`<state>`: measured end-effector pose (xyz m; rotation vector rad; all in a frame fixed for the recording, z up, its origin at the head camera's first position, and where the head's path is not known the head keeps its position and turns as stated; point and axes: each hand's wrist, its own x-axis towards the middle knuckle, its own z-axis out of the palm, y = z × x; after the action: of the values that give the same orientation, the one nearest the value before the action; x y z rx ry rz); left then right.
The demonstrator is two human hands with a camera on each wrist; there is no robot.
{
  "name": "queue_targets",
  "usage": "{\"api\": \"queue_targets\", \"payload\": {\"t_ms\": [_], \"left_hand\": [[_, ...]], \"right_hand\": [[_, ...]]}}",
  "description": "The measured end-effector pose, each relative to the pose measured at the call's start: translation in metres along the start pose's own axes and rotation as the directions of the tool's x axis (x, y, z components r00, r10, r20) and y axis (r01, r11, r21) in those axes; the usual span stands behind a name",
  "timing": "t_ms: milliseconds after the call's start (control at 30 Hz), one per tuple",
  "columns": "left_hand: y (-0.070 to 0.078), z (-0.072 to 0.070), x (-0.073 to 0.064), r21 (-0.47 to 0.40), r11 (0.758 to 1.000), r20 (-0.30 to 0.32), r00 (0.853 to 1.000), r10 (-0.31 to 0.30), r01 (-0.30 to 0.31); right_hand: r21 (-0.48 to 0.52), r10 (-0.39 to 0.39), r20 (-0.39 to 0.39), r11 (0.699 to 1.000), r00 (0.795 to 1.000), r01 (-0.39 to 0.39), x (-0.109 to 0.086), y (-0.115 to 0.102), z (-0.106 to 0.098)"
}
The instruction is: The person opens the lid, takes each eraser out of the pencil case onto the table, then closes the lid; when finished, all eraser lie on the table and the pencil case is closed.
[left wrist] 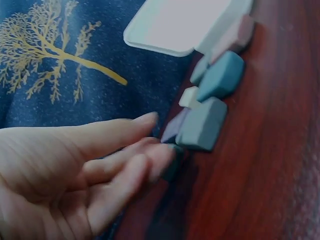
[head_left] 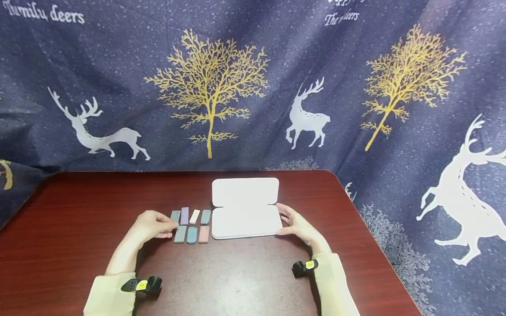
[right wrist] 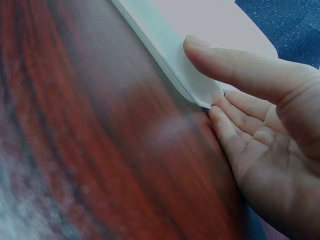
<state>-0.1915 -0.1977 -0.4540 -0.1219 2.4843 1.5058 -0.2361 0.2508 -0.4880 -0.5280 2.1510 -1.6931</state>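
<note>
Seven small coloured blocks lie in two rows on the table, among them a purple block (head_left: pixel 184 216), a white block (head_left: pixel 194 217), a blue block (head_left: pixel 192 235) and a pink block (head_left: pixel 203 234). My left hand (head_left: pixel 155 226) is at the left end of these rows, with its fingertips beside a grey-green block (head_left: pixel 180 234). In the left wrist view, the fingers partly hide a dark green block (left wrist: pixel 173 165). A shallow white case (head_left: pixel 247 221) stands unfolded right of the blocks. With thumb over its rim and fingers at its side, my right hand (head_left: pixel 297 226) holds its right end.
The dark red wooden table (head_left: pixel 237 272) has a rounded far right corner. Behind it hangs a blue cloth (head_left: pixel 253 145) printed with deer and trees. Each wrist wears a black strap device (head_left: pixel 153 285).
</note>
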Motion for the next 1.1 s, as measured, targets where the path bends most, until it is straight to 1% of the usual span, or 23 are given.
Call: {"api": "queue_targets", "payload": {"t_ms": [67, 100, 200, 267, 333, 400, 500, 533, 567, 600, 633, 667, 700, 800, 867, 900, 1000, 1100], "left_hand": [[0.003, -0.001, 0.001, -0.036, 0.998, -0.069, 0.997, 0.046, -0.049], [0.005, -0.002, 0.001, -0.052, 0.996, -0.105, 0.992, 0.073, -0.079], [0.010, 0.002, 0.006, -0.097, 0.984, -0.201, 0.972, 0.125, -0.146], [0.014, 0.005, 0.010, -0.141, 0.974, -0.244, 0.960, 0.137, -0.175], [0.020, 0.009, 0.016, -0.220, 0.959, -0.271, 0.955, 0.119, -0.182], [0.027, 0.014, 0.022, -0.323, 0.928, -0.287, 0.954, 0.088, -0.183], [0.040, 0.020, 0.033, -0.471, 0.864, -0.300, 0.953, 0.035, -0.180], [0.044, 0.022, 0.036, -0.505, 0.844, -0.300, 0.954, 0.023, -0.179], [0.049, 0.023, 0.039, -0.529, 0.830, -0.297, 0.955, 0.014, -0.177], [0.053, 0.025, 0.043, -0.540, 0.823, -0.293, 0.956, 0.009, -0.173], [0.058, 0.027, 0.046, -0.540, 0.825, -0.287, 0.958, 0.008, -0.169], [0.062, 0.029, 0.049, -0.530, 0.832, -0.281, 0.960, 0.011, -0.164], [0.066, 0.030, 0.052, -0.516, 0.841, -0.273, 0.962, 0.017, -0.161], [0.077, 0.036, 0.060, -0.448, 0.881, -0.250, 0.967, 0.043, -0.155], [0.084, 0.040, 0.064, -0.408, 0.900, -0.238, 0.969, 0.059, -0.155], [0.087, 0.043, 0.066, -0.393, 0.906, -0.230, 0.971, 0.068, -0.156], [0.092, 0.050, 0.070, -0.350, 0.925, -0.200, 0.977, 0.079, -0.146], [0.094, 0.056, 0.072, -0.310, 0.943, -0.162, 0.984, 0.073, -0.121]], "right_hand": [[-0.001, -0.001, 0.001, 1.000, 1.000, 0.001, 0.001, 0.000, 0.000], [0.001, 0.001, 0.001, 1.000, 1.000, -0.001, 0.001, 0.000, 0.000], [0.004, 0.009, 0.006, 1.000, 1.000, -0.009, 0.002, 0.000, 0.000], [-0.003, 0.013, 0.009, 1.000, 1.000, -0.013, 0.002, 0.001, 0.000], [-0.008, 0.018, 0.012, 1.000, 1.000, -0.018, 0.002, 0.000, 0.001], [-0.014, 0.019, 0.011, 1.000, 1.000, -0.019, 0.001, 0.000, 0.001], [-0.014, 0.017, 0.009, 1.000, 1.000, -0.016, 0.000, -0.001, 0.001], [-0.012, 0.015, 0.008, 1.000, 1.000, -0.015, 0.000, -0.001, 0.001], [-0.012, 0.014, 0.008, 1.000, 1.000, -0.014, 0.000, -0.001, 0.001], [-0.011, 0.014, 0.009, 1.000, 1.000, -0.014, 0.000, -0.001, 0.001], [-0.017, 0.011, 0.011, 1.000, 1.000, -0.010, 0.000, 0.000, 0.001], [-0.020, 0.008, 0.013, 1.000, 1.000, -0.008, 0.000, 0.000, 0.001], [-0.022, 0.007, 0.015, 1.000, 1.000, -0.006, 0.000, 0.001, 0.001], [-0.016, 0.005, 0.015, 1.000, 1.000, -0.005, 0.000, 0.002, 0.000], [-0.010, 0.003, 0.012, 1.000, 1.000, -0.002, 0.000, 0.002, 0.000], [-0.012, 0.001, 0.012, 1.000, 1.000, 0.000, 0.000, 0.002, 0.000], [-0.008, 0.006, 0.009, 1.000, 1.000, -0.006, 0.001, 0.002, 0.000], [-0.004, 0.018, 0.002, 1.000, 1.000, -0.018, 0.001, 0.002, 0.000]]}}
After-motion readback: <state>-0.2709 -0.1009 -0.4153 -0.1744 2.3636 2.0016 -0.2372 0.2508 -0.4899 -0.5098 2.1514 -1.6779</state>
